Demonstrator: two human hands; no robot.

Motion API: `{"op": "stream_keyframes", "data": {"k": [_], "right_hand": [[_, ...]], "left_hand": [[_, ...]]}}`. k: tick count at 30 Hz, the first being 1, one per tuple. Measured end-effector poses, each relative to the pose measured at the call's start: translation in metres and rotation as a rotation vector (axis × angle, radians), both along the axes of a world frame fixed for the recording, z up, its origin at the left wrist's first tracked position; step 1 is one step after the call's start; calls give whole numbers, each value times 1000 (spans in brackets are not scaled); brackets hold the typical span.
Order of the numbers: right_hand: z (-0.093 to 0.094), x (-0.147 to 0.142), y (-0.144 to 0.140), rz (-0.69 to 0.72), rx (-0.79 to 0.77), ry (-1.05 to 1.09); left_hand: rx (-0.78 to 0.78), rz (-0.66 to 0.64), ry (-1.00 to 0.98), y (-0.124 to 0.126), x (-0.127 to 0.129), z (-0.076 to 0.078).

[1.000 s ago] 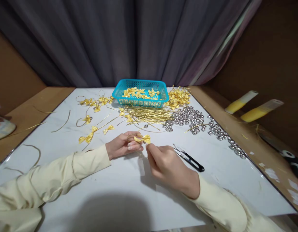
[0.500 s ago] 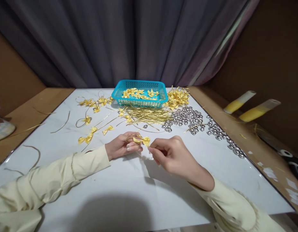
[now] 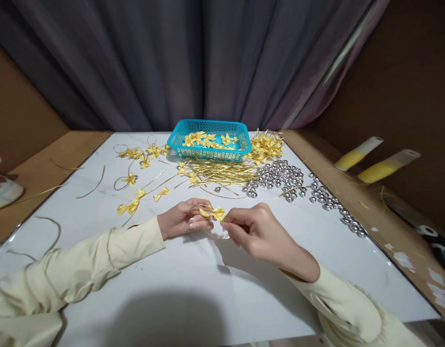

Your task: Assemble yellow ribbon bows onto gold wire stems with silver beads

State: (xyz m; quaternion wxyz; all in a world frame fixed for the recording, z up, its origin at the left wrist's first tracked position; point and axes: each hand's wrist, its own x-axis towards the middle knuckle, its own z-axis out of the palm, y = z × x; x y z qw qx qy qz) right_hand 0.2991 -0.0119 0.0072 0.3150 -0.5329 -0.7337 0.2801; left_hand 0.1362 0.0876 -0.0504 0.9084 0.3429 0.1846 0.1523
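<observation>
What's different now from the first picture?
The bare right hand shifted rightward and a little away from the person, and now blocks the view of the black-handled metal tool. Nothing was visibly let go: its fingertips still pinch the right end of the shiny yellow ribbon bow, which the bare left hand still holds. The blue plastic basket stayed put.

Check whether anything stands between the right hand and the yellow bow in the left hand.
Nothing visible does. The right hand is right at the lower right edge of the yellow bow; the left hand and the thin looped cord are on its other side.
</observation>
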Motion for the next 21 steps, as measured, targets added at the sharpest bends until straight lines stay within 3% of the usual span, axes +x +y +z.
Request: {"op": "stream_keyframes", "data": {"k": [21], "right_hand": [[-1, 8, 6, 146, 71, -9]], "left_hand": [[-13, -83, 32, 1, -2, 2]]}}
